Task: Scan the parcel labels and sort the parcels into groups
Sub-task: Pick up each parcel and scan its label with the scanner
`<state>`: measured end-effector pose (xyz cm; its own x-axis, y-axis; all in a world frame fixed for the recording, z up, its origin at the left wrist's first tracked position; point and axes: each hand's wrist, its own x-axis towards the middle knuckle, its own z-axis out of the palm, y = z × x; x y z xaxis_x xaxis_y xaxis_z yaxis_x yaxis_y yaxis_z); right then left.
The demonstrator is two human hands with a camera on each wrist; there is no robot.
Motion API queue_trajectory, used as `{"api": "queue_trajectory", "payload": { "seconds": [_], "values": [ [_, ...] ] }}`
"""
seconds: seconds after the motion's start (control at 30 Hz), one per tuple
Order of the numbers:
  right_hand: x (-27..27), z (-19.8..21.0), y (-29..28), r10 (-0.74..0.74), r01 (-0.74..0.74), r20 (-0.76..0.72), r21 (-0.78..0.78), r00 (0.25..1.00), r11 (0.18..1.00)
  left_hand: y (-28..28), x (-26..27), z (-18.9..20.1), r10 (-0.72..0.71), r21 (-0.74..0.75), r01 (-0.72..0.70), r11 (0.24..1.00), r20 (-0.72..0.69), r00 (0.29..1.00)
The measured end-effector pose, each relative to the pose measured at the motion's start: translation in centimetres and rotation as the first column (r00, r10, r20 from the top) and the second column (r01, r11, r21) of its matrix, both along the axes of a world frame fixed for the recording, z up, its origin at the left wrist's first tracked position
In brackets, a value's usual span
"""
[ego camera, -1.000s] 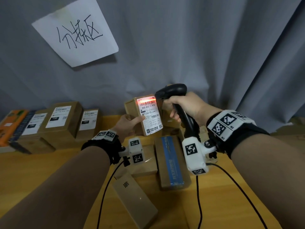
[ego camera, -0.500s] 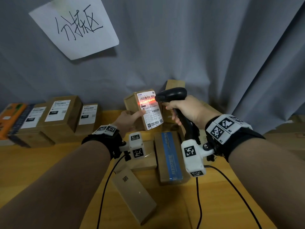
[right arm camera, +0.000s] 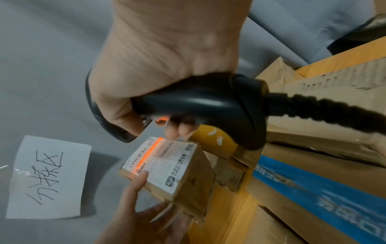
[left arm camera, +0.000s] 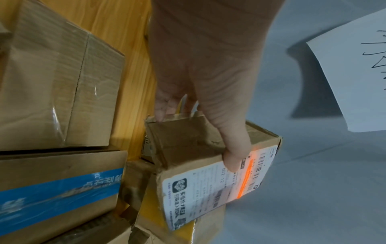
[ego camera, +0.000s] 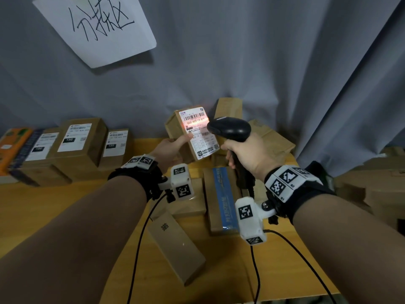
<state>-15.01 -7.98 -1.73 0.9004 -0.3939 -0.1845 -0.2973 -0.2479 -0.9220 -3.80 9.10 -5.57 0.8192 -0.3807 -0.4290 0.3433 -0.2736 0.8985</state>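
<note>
My left hand (ego camera: 169, 150) grips a small brown parcel (ego camera: 175, 130) with a white label (ego camera: 200, 133) turned toward me, thumb on the label. The parcel (left arm camera: 188, 148) is held above the table, its label (left arm camera: 219, 186) crossed by an orange scan line. My right hand (ego camera: 247, 154) grips a black barcode scanner (ego camera: 230, 128) by its handle, its head close to the label's right side. In the right wrist view the scanner (right arm camera: 198, 102) points at the label (right arm camera: 163, 161), and the left hand (right arm camera: 133, 206) supports the parcel from below.
Several labelled parcels (ego camera: 76, 141) stand in a row at the back left of the wooden table (ego camera: 43, 205). A blue-taped box (ego camera: 221, 198), a slim box (ego camera: 175, 244) and more cartons (ego camera: 269, 139) lie under my hands. A handwritten sign (ego camera: 98, 27) hangs on the grey curtain.
The scanner head has moved nearer to the label and lower on it; the orange scan line has slid down from the label's top edge to below the barcode. The parcel stays in my left hand.
</note>
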Motion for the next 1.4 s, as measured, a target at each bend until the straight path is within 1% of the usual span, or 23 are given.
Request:
{"api": "queue_trajectory", "payload": {
  "seconds": [0.1, 0.2, 0.37, 0.47, 0.6, 0.87, 0.97, 1.07, 1.13, 1.23, 1.33, 1.4],
  "values": [
    [-0.3, -0.5, 0.2, 0.002, -0.002, -0.007, 0.003, 1.0, 1.0, 0.1, 0.0, 0.0, -0.009, -0.001, 0.009, 1.0, -0.01, 1.0],
    [-0.2, 0.1, 0.3, 0.025, -0.025, 0.001, 0.002, 1.0, 1.0, 0.1, 0.1, -0.3, -0.009, 0.022, 0.009, 1.0, 0.001, 1.0],
    [0.4, 1.8, 0.0, 0.041, -0.043, 0.042, 0.055, 0.998, 0.998, 0.0, 0.0, -0.8, 0.047, 0.058, -0.051, 0.997, 0.07, 0.996],
    [0.5, 2.3, -0.2, 0.069, -0.069, 0.012, 0.055, 0.998, 0.996, 0.1, 0.1, -1.0, 0.077, 0.066, -0.082, 0.994, 0.076, 0.994],
    [0.4, 2.3, -0.6, 0.103, -0.101, -0.017, 0.099, 0.994, 0.99, 0.3, 0.4, -1.3, 0.092, 0.077, -0.098, 0.992, 0.079, 0.993],
    [1.2, 1.1, -1.0, 0.065, -0.088, 0.115, 0.207, 0.991, 0.974, 0.6, -0.8, -1.0, 0.11, 0.04, -0.112, 0.993, 0.05, 0.993],
    [1.6, -0.2, -1.3, 0.001, -0.047, 0.181, 0.251, 0.983, 0.967, 1.5, -1.8, -0.9, 0.083, 0.031, -0.084, 0.996, 0.019, 0.996],
    [2.3, -1.6, -1.1, -0.048, -0.008, 0.163, 0.328, 0.985, 0.945, 3.1, -2.4, -1.3, 0.126, -0.007, -0.126, 0.992, 0.003, 0.992],
    [3.0, -2.3, -0.4, -0.018, -0.03, 0.119, 0.388, 0.993, 0.921, 4.5, -2.4, -1.4, 0.177, -0.035, -0.178, 0.983, -0.01, 0.984],
    [4.1, -3.0, 1.7, 0.065, -0.087, 0.062, 0.483, 0.996, 0.872, 6.5, -2.3, -1.0, 0.226, -0.063, -0.227, 0.972, -0.031, 0.974],
    [4.8, -3.8, 4.6, 0.192, -0.179, 0.02, 0.466, 0.981, 0.867, 8.5, -2.2, -0.6, 0.23, -0.043, -0.232, 0.972, -0.055, 0.972],
    [5.1, -4.4, 6.7, 0.253, -0.224, 0.006, 0.484, 0.967, 0.846, 10.0, -2.1, -0.7, 0.231, -0.029, -0.234, 0.972, -0.073, 0.97]
  ]
}}
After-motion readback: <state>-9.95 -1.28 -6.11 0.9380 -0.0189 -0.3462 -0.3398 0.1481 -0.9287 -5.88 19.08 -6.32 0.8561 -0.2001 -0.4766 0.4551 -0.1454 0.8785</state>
